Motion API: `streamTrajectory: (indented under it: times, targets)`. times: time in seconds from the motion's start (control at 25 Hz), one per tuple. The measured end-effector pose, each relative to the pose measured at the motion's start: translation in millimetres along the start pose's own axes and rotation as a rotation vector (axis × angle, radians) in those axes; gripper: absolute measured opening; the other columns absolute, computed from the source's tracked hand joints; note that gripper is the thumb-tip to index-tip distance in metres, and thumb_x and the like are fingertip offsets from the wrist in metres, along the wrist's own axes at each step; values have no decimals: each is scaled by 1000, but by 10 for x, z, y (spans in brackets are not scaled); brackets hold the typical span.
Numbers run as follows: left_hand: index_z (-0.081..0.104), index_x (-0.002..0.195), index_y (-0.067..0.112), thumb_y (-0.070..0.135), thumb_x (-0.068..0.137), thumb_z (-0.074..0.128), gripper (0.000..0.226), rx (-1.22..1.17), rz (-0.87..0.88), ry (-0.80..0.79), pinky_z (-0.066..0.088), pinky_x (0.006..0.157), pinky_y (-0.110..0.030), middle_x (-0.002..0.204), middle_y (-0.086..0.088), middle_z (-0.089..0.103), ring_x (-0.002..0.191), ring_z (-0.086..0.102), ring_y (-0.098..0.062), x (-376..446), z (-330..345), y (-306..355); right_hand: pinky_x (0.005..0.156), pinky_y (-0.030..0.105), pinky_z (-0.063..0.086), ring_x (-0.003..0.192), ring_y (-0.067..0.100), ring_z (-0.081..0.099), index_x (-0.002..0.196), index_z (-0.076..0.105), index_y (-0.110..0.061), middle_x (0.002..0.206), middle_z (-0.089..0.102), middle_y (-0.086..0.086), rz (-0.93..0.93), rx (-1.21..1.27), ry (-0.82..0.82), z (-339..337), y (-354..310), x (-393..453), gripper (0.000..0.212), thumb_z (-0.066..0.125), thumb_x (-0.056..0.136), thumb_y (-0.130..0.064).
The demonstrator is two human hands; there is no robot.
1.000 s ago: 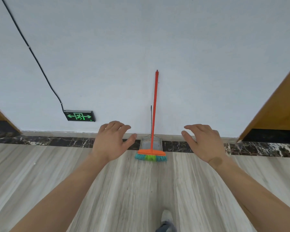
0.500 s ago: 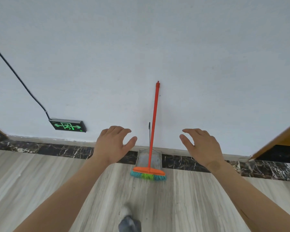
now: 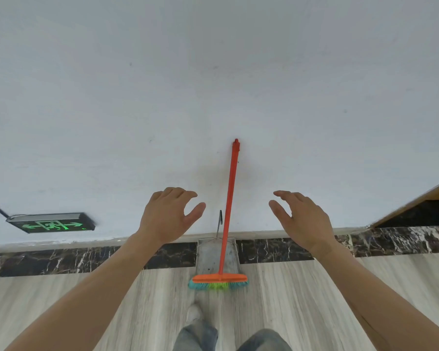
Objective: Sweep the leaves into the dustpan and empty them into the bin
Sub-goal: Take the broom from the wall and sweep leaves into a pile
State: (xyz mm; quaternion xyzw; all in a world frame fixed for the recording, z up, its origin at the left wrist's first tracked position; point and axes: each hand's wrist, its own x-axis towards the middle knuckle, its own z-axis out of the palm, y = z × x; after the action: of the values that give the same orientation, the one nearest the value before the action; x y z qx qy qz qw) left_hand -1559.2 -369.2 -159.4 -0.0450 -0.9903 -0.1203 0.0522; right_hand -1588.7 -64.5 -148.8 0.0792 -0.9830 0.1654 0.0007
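An orange broom [image 3: 229, 206] with teal and green bristles leans upright against the white wall, its head on the floor. Behind it stands a metal dustpan [image 3: 208, 257] with a thin dark handle, also against the wall. My left hand [image 3: 167, 216] hovers left of the broom stick, fingers loosely spread, holding nothing. My right hand [image 3: 302, 219] hovers right of the stick, also open and apart from it. No leaves or bin are in view.
A green exit sign [image 3: 51, 222] is fixed low on the wall at left, with a black cable. A dark marble skirting [image 3: 276, 249] runs along the wall base. A wooden door frame [image 3: 416, 203] stands at right. My legs and a shoe show at the bottom.
I have stepped closer to the wall; the broom and dustpan look larger and nearer. Both hands have stayed raised and open on either side of the broom stick.
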Motion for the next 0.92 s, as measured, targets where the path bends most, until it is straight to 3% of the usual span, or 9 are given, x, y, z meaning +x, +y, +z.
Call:
streamTrajectory:
  times: [0.36,0.52,0.6,0.72,0.8,0.92]
  targets:
    - [58,122,30,68,86,20,64,-52,-23,-139,35,101,-37,120,9,63,118,52,-15,947,394,-274,84,33,48,100,11,60,134,45,-39,126,58,-15,72,64,-148,431,12,961,50,29,93,-63]
    - [53,127,30,66,89,28,58,-97,-39,-241,36,101,-38,125,7,61,116,54,-17,1436,503,-149,89,33,48,106,9,61,134,45,-36,126,61,-17,149,218,-248,647,-34,1504,51,37,92,-63]
    - [49,131,30,67,88,35,58,-206,-74,-330,41,99,-36,126,8,59,112,56,-16,1772,563,-16,95,34,49,110,13,61,137,45,-32,129,61,-12,181,333,-301,778,-128,1802,55,43,91,-61]
    - [47,135,25,61,87,48,59,-550,-293,-405,44,97,-34,125,4,59,113,56,-17,2149,730,190,90,30,48,111,18,61,137,46,-27,130,60,-8,213,482,-362,1012,-258,2089,59,47,89,-61]
    - [50,131,22,51,88,56,53,-739,-400,-408,44,97,-32,122,3,61,112,57,-17,2277,854,300,81,27,44,102,16,61,130,51,-26,119,61,-11,220,529,-389,1160,-297,2174,52,50,89,-58]
    - [59,114,19,36,84,64,35,-867,-404,-378,47,91,-32,108,2,66,100,62,-18,2318,955,424,69,24,42,82,12,57,110,55,-22,96,59,-13,253,547,-395,1335,-284,2158,30,52,90,-44]
